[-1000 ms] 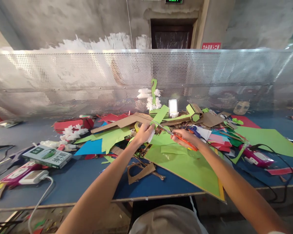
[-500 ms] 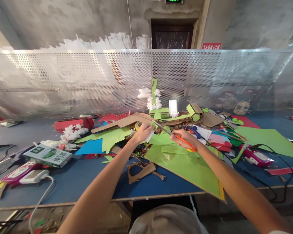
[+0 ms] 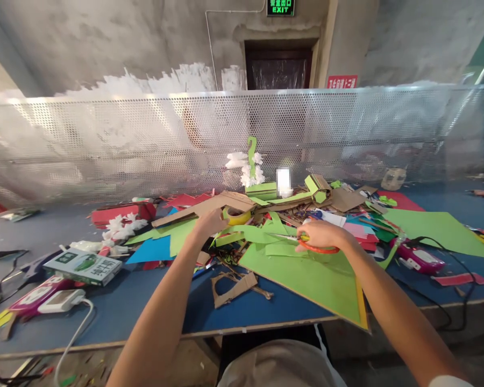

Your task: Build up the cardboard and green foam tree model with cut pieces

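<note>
My right hand is wrapped around the orange handles of a pair of scissors. The blades point left, low over green paper pieces, and look nearly closed. My left hand is curled at the left edge of a yellow tape roll. Whether its fingers touch the roll or pinch something is hidden. Between the hands lie green paper strips. Below my right hand a large green sheet with a yellow edge slants toward the table's front edge.
Behind stands a green paper-covered model with white tissue tufts, beside cardboard strips. At left are a milk carton, a white charger and a red box. A purple device with cable lies right. A perforated metal screen crosses the back.
My left hand has moved left, away from the scissors, and the white tissue it held is out of sight. My right hand has lowered the scissors over the green paper.
</note>
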`<state>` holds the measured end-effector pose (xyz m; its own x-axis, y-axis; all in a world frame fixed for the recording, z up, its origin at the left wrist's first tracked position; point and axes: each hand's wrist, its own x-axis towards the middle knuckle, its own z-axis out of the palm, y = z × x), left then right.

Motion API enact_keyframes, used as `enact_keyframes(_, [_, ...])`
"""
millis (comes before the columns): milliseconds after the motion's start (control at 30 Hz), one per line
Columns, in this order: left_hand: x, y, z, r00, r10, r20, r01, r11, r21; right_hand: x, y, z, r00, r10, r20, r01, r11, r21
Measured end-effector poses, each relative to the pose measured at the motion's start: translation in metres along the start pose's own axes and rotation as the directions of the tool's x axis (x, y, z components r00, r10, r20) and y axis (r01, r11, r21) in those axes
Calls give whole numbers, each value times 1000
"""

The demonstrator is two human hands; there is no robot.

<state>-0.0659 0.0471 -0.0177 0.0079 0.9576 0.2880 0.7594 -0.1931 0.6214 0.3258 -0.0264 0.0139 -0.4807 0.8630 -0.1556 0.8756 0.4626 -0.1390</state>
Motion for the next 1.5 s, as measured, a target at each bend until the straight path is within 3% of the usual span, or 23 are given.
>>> enact_keyframes(100, [-12, 14, -9, 986, -166, -7, 153, 887, 435, -2, -4, 1, 996, 31, 89, -26, 998, -63])
enact_keyframes(167, [-18, 27, -15, 986, -162, -28, 147, 793, 592, -4, -7, 0, 994, 27, 105, -16, 994, -105])
enact_keyframes(300, [-15, 60, -11, 1000, 24, 18, -30, 746, 665, -11, -9, -8, 996, 37, 81, -24, 988, -153])
enact_keyframes(433, [10, 91, 20, 957, 148, 249, -281, 678, 679, -16, -12, -12, 992, 123, 38, -112, 970, -216])
enact_keyframes(533, [31, 104, 48, 927, 203, 314, -371, 599, 710, -14, -16, -8, 986, 164, 37, -148, 952, -266])
enact_keyframes(633, [46, 108, 61, 908, 237, 346, -418, 582, 697, -12, -19, -3, 984, 172, 40, -154, 947, -281])
enact_keyframes(733, [52, 112, 52, 893, 325, 310, -449, 615, 648, -12, -18, -6, 978, 187, 93, -151, 941, -303])
enact_keyframes(833, [46, 122, 25, 893, 422, 157, -446, 778, 443, -11, -18, -19, 985, 153, 82, -127, 957, -262])
enact_keyframes(900, [36, 132, 6, 855, 505, 116, -517, 844, 139, -4, -22, -29, 995, 85, -52, -90, 990, -108])
enact_keyframes(967, [25, 141, -8, 822, 553, 135, -540, 833, -122, 8, -29, -36, 971, 15, -237, 19, 990, 143])
enact_keyframes(1033, [17, 146, -16, 803, 564, 192, -512, 818, -263, 26, -36, -36, 928, -34, -371, 194, 894, 404])
enact_keyframes(1100, [14, 143, -18, 803, 525, 282, -446, 843, -299, 46, -39, -30, 908, -76, -413, 337, 718, 608])
enact_keyframes(1167, [16, 133, -18, 790, 458, 407, -383, 888, -256, 64, -36, -24, 919, -134, -370, 378, 564, 734])
enact_keyframes(1200, [19, 126, -17, 772, 413, 484, -360, 910, -204, 71, -33, -22, 936, -181, -304, 352, 552, 756])
enact_keyframes(1267, [23, 112, -13, 703, 286, 651, -348, 937, -36, 79, -27, -21, 950, -298, -94, 280, 676, 682])
enact_keyframes(1333, [25, 100, -6, 620, 107, 777, -394, 899, 191, 80, -26, -24, 916, -373, 148, 273, 849, 453])
enact_keyframes(1400, [24, 93, 3, 542, -51, 839, -467, 812, 351, 77, -30, -24, 866, -383, 321, 325, 920, 219])
enact_keyframes(1500, [20, 90, 11, 525, -116, 843, -491, 768, 411, 70, -40, -18, 850, -336, 406, 353, 935, 34])
